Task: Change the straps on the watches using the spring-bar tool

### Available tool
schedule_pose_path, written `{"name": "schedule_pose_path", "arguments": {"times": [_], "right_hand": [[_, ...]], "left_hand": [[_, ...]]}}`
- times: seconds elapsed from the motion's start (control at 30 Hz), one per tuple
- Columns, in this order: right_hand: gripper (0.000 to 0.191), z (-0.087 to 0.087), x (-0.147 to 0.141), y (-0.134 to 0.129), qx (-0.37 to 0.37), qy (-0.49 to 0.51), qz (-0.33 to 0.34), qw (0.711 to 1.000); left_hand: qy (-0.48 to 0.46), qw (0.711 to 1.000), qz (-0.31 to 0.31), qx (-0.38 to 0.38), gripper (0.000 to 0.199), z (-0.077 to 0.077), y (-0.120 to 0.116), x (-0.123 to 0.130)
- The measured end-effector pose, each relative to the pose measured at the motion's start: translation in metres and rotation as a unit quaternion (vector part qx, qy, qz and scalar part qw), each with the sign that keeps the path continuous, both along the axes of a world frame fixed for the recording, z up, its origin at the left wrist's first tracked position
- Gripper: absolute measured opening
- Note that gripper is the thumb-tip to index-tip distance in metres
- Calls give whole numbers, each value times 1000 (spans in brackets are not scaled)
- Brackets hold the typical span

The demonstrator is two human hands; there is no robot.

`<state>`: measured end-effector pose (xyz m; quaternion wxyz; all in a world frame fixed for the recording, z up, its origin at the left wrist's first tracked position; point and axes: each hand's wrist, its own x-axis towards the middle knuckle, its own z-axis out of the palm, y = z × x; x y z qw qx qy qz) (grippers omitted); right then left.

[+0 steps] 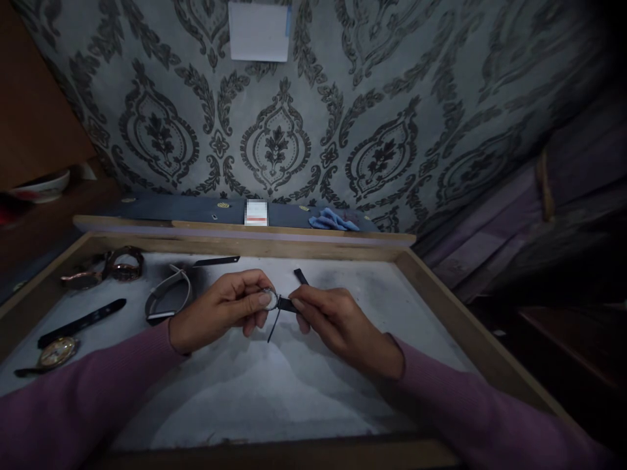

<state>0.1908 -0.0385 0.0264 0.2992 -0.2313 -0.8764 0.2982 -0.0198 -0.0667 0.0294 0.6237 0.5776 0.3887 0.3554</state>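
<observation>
My left hand (pixel 220 310) pinches a small round watch (pixel 270 299) by its case, thumb on top. At the case's right side, a black watch strap (pixel 287 305) is pinched between the thumb and fingers of my right hand (pixel 340 323). Whether strap and case are joined, I cannot tell. A thin dark strip (pixel 273 328) points down from where the two meet. Beyond my right fingers a dark strap end (pixel 300 276) sticks up; what it belongs to is hidden. Both hands are over the white surface of a wood-rimmed tray (pixel 245 405).
Left in the tray lie a grey-banded watch (pixel 169 294), a gold-faced watch (pixel 57 352), dark bracelet watches (pixel 126 264) and a long black strap (pixel 83 323). Another black strap piece (pixel 216 261) is near the back rim. Behind it sit a small box (pixel 257 213) and blue cloth (pixel 333 220).
</observation>
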Motion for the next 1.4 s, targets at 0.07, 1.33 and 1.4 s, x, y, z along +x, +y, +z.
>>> {"name": "schedule_pose_path", "arguments": {"times": [0.07, 1.33, 1.4], "right_hand": [[30, 1, 0, 0, -3, -4, 0, 1000], [34, 0, -1, 9, -419, 76, 63, 902], [34, -1, -2, 9, -429, 78, 62, 898]], "left_hand": [[2, 1000, 4, 2, 28, 0, 0, 0], [-50, 996, 10, -69, 33, -3, -1, 0], [-50, 996, 9, -70, 32, -3, 0, 0]]}}
